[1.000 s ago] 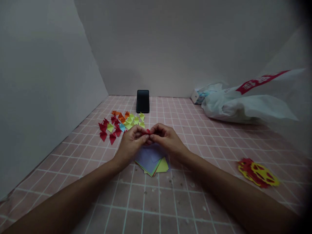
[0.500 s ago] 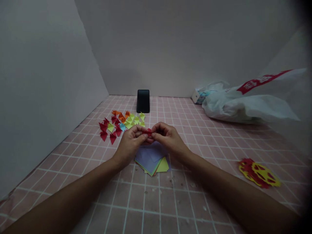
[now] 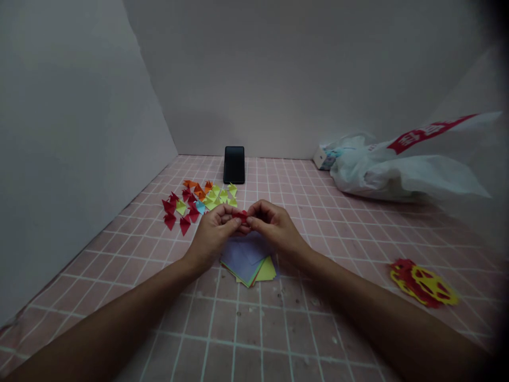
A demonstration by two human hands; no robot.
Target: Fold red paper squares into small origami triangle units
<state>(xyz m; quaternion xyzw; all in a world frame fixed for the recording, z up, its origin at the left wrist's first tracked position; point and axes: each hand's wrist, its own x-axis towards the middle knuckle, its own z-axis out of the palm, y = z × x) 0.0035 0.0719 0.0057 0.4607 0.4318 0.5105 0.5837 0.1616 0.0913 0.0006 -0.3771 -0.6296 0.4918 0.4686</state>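
A small piece of folded red paper is pinched between my two hands, mostly covered by the fingers. My left hand grips its left side with thumb and fingers closed. On the other side, my right hand holds it between thumb and forefinger. Just below the hands lies a stack of square coloured paper, lilac on top with green and yellow edges showing. Beyond my left hand, several small folded paper figures in red, orange, yellow and blue are spread on the pink checked surface.
A black phone stands propped up near the back wall. A white plastic bag with red print lies at the back right, against a small box. Red and yellow paper cut-outs rest at the right.
Both hands stay at nearly the same spot, still pinching the red paper. Slightly more of the red paper shows between the fingers than a second ago. The whole view has shifted very slightly.
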